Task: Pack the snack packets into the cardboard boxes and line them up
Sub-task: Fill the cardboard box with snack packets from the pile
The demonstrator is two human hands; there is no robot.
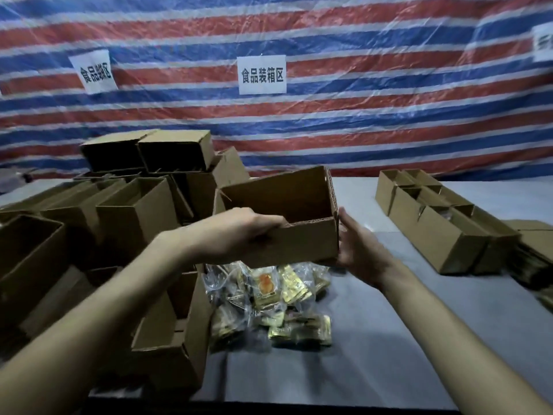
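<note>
An empty cardboard box is held in the air over the heap of snack packets, which lies on the near middle of the table. The left grip is clamped on the box's near wall, with fingers hooked over the rim. The right grip is spread flat against the right end, fingers straight; whether any are tucked underneath cannot be told. Unfilled boxes are piled at the left, and a row of boxes is lined up at the right.

The step in hand is judged to be the fetching of a fresh box for filling. Next, the box would need to be set down upright beside the packets, so that one hand is freed for loading.
</note>
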